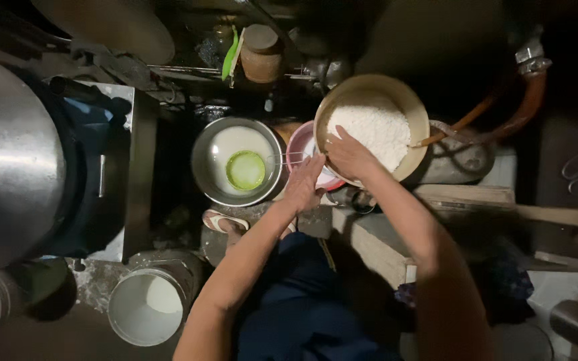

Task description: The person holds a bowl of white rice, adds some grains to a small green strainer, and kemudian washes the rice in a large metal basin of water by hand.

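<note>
Dim floor workspace. Our right hand [349, 155] grips the tilted brass bowl [409, 107] of white grains; left hand [306, 182] steadies the pink bowl [297, 144] beneath it. Overtilting risks spillage.

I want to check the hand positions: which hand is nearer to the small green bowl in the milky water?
The left hand. It is just right of the green bowl in the picture, by the pink bowl. The right hand is farther right, on the rice pan's rim.

Dim, soft view; light pools mid-frame, glare streaks the steel drum [8, 160], corners black
</note>
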